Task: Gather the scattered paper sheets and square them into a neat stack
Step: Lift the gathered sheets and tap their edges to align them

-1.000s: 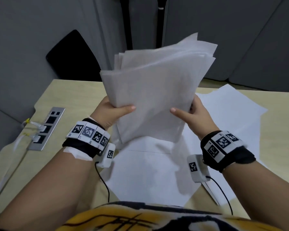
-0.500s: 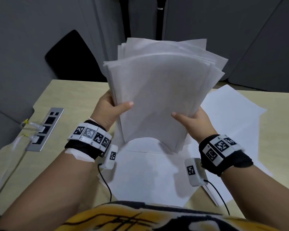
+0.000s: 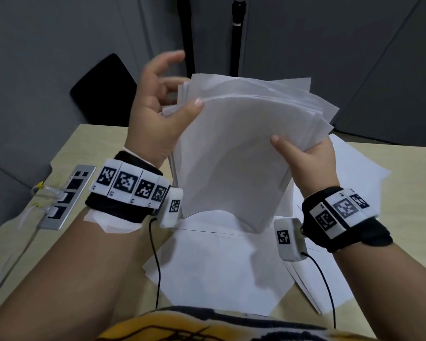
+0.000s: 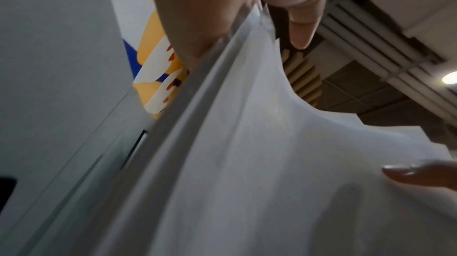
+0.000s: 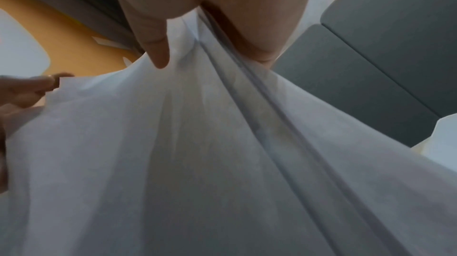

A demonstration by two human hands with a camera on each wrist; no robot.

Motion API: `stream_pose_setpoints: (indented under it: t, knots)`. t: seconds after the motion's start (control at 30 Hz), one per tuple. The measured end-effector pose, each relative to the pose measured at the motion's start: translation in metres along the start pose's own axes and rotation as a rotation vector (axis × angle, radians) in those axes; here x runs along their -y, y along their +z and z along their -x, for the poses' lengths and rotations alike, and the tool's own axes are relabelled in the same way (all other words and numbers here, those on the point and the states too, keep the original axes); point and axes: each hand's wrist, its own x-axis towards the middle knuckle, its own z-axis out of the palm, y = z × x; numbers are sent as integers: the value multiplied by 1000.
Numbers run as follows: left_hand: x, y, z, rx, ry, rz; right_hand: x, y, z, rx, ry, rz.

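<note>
I hold a bundle of white paper sheets upright above the table, its top edges fanned unevenly. My right hand grips the bundle's right edge, thumb on the front and fingers behind. My left hand is up at the top left corner, with only the thumb lying on the front sheet. Its fingers spread loosely behind, one lifted clear. In the left wrist view the sheets run into the gap beside the thumb. The right wrist view shows the bundle pinched. More loose sheets lie flat on the table below.
The beige table has a metal socket panel with plugged cables at its left edge. Further loose sheets overlap on the right. Grey partitions and a black chair back stand behind the table.
My left hand has slid from the bundle's lower left edge up to its top left corner and loosened its fingers. My right hand keeps its grip on the right edge.
</note>
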Motion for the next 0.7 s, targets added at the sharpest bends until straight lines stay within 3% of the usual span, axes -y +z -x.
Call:
stream_pose_setpoints:
  t: [0.2,0.53,0.7]
  knots:
    - [-7,4,-12,29,181,-397,0,0,3,6,2,-8]
    - [6,-5,-3,-273,70,-313,5,-2,5,43,-54,-47]
    - [-8,1,-9,-332,61,-301,13,5,5,30,-90,-70]
